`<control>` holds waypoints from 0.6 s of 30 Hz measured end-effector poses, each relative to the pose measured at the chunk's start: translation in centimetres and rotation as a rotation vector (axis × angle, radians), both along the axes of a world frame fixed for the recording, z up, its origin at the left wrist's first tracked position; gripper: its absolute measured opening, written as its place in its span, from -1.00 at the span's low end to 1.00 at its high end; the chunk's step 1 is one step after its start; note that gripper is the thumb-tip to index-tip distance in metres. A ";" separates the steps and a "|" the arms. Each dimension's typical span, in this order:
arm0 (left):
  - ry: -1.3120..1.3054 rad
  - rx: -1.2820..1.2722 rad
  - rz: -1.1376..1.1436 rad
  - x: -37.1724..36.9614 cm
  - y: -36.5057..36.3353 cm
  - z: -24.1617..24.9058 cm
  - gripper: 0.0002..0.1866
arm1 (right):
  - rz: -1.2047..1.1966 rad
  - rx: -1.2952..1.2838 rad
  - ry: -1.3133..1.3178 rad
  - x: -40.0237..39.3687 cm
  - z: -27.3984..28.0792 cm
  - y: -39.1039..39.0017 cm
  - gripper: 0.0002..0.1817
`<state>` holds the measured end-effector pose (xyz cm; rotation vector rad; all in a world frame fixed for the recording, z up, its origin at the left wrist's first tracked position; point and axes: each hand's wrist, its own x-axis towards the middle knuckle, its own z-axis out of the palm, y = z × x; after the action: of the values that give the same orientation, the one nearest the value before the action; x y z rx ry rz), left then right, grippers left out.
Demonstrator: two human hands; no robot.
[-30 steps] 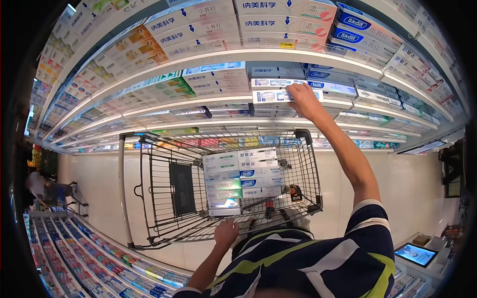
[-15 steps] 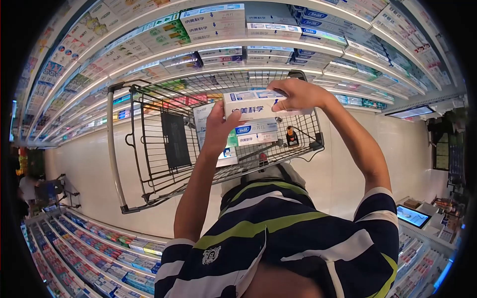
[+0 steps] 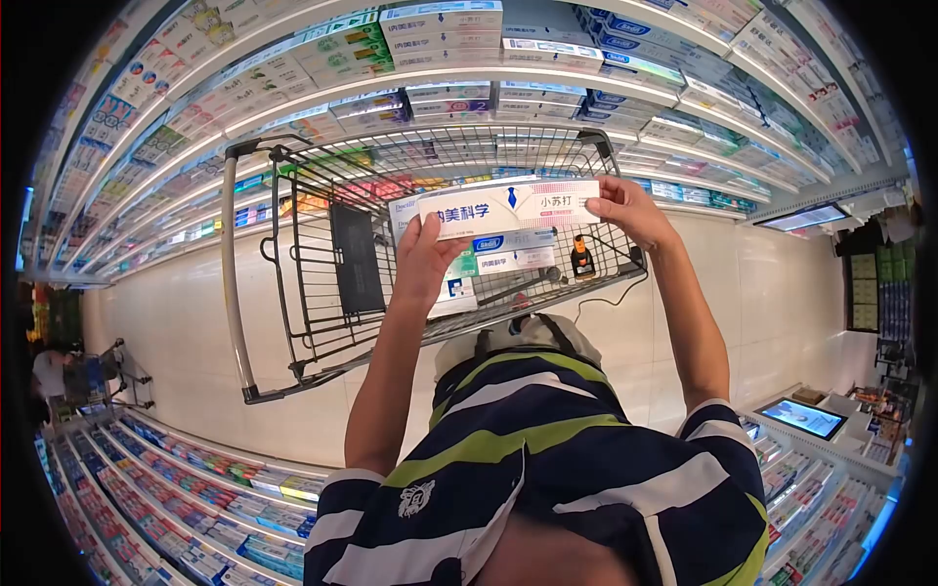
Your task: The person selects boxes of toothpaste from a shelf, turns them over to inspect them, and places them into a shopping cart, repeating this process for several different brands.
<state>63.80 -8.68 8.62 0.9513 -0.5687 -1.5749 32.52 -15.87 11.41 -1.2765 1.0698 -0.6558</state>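
A long white toothpaste box [image 3: 510, 205] with blue lettering and a small blue tie is held level above the cart, its printed front facing up at me. My left hand [image 3: 426, 259] grips its left end, thumb on the front. At the right end, my right hand [image 3: 630, 212] pinches the box between thumb and fingers. Beneath it in the wire shopping cart [image 3: 311, 283] lie more boxes, among them a blue-and-white toothpaste box [image 3: 513, 240] and a white one with blue lettering [image 3: 515, 261]. A black bottle with an orange label [image 3: 582, 256] stands at the cart's right side.
Shelves of toothpaste boxes [image 3: 445, 39] rise just beyond the cart. Another stocked shelf [image 3: 210, 488] runs behind me on the left. A lit screen [image 3: 803, 418] sits at the lower right. A person [image 3: 51, 374] is beside another cart at the far left.
The toothpaste box has turned so its whole long front shows. My right hand has moved from its top edge to its right end. The cart appears shifted slightly right and up in view.
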 end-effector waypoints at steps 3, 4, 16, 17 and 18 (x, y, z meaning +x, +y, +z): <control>0.038 0.090 -0.017 0.3 0.2 0.3 -0.59 | -0.048 0.036 -0.079 0.4 -0.6 1.5 -0.44; 0.055 0.121 -0.021 0.4 0.2 0.2 -0.56 | -0.085 0.050 -0.045 0.5 -0.6 1.8 -0.46; 0.130 0.222 -0.170 2.5 0.9 0.5 -0.41 | -0.122 0.204 -0.218 0.7 -0.9 3.9 -0.29; 0.110 0.230 -0.161 2.3 1.0 1.1 -0.39 | -0.155 0.187 -0.251 0.8 -0.9 4.1 -0.29; 0.095 0.216 -0.167 2.2 1.0 1.2 -0.37 | -0.141 0.187 -0.246 0.6 -1.1 4.1 -0.36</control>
<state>66.00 -7.70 9.82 1.0033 -0.4255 -1.8500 33.10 -11.76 10.32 -0.9395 0.9975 -0.7783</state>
